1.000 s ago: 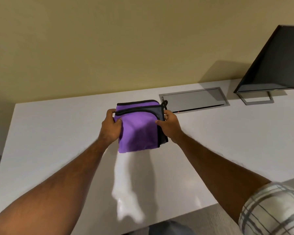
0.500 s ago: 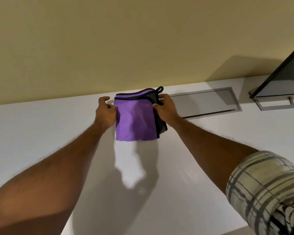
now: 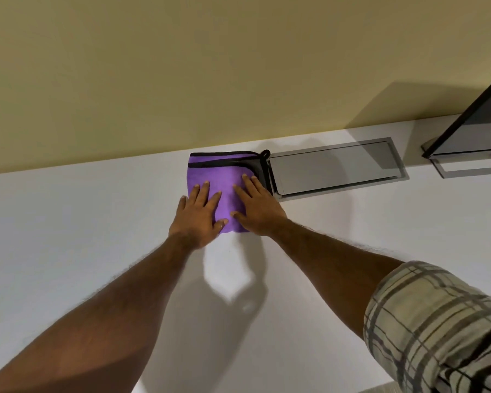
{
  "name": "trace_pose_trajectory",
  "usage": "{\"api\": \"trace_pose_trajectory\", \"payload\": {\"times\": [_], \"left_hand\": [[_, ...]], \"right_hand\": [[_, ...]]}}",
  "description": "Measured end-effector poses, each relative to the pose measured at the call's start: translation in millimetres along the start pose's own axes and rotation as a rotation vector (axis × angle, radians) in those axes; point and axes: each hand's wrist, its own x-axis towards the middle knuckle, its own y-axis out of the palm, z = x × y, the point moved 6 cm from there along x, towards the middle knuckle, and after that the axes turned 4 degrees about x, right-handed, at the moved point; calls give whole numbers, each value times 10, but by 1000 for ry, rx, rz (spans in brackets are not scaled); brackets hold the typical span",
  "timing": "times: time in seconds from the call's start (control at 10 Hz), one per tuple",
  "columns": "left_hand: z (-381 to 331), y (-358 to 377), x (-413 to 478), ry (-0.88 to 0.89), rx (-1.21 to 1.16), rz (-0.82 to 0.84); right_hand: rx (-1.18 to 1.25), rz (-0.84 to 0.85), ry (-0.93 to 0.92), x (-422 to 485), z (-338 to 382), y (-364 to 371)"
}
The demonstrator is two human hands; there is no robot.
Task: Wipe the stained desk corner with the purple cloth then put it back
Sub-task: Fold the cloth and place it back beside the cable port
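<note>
Nearest to me, at the lower right, my checked beige-and-grey sleeve (image 3: 437, 330) covers my right upper arm, and both bare forearms reach forward over the smooth white bench (image 3: 68, 222). Their shadows fall on the glossy top between them.

Farther out, my left hand (image 3: 199, 214) lies flat, palm down, fingers spread and released, with its fingertips and thumb resting on the near left part of the folded purple cloth with black edging (image 3: 224, 180). My right hand (image 3: 255, 205) is flat too, fingers loosely apart, pressing on the near right part of the same cloth. Neither hand grips anything; both simply rest on top of the fabric.

The cloth lies folded into a rough square on the bench, its far edge close to the yellow-beige wall (image 3: 210, 66) at the back of the bench. A dark grey layer shows along its right side, and a small black hanging loop (image 3: 265, 153) sticks out at its far right corner.

Just beside the cloth on the right, a rectangular grey metal cable hatch (image 3: 335, 165) sits flush in the bench. Beyond it to the far right stands a dark flat monitor (image 3: 482, 123) on a grey rectangular frame stand (image 3: 471, 167).
</note>
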Motion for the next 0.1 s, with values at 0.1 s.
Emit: {"api": "trace_pose_trajectory", "payload": {"times": [0.1], "left_hand": [[-17, -7, -60, -18, 18, 12]], "right_hand": [[12, 1, 25, -47, 17, 3]]}}
